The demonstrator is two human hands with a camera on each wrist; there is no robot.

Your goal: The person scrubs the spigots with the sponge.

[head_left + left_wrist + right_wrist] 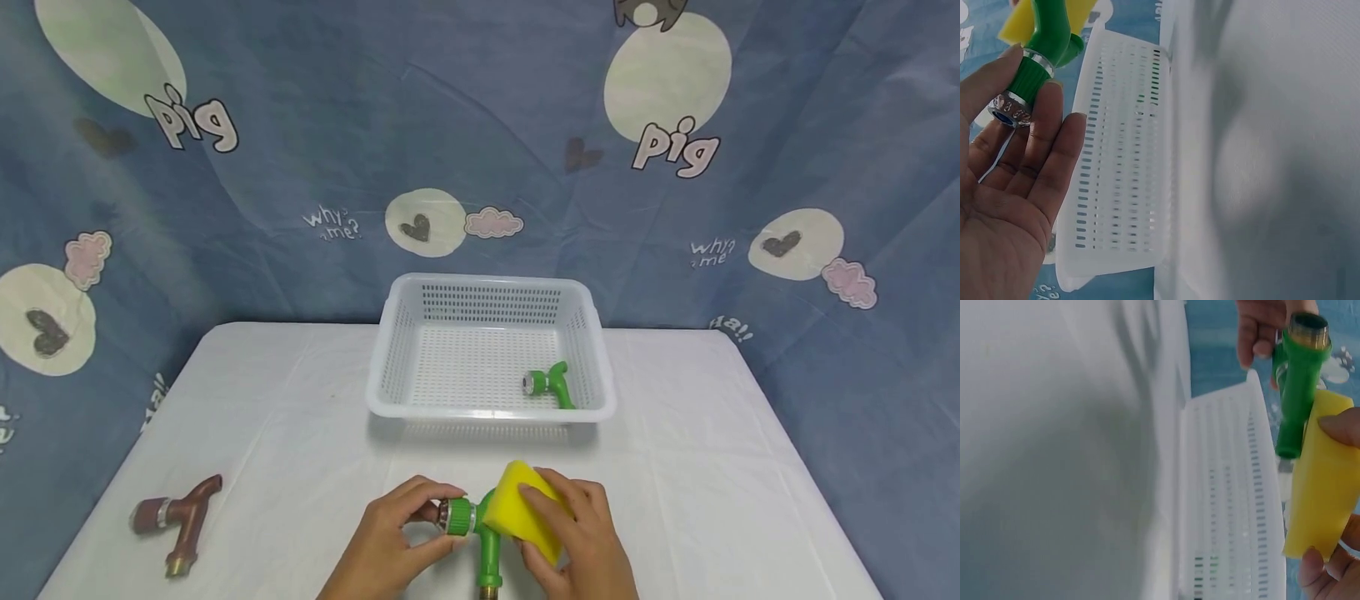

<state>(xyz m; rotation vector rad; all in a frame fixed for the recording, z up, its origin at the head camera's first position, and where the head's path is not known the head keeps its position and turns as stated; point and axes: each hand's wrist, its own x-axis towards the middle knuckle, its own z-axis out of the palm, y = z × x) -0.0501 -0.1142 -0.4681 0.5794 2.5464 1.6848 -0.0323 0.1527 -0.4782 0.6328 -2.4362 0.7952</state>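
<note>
We have the white basket (450, 412) mid-frame; below it, at lower centre, our left hand (397, 533) pinches the green tap (490, 554), our right hand (581, 537) the yellow sponge (516, 504) against it. To wipe well, we should probably steady the ribbed collar (459, 517), press lightly and rotate for hidden sides.

White table (300, 400), plastic basket (491, 413), brown tap (189, 521)

Beyond the fingers (429, 497), a white basket (442, 412) holds a green tap (556, 382); well left of them lies a brown tap (192, 515); farther back hangs blue printed cloth (480, 125).
</note>
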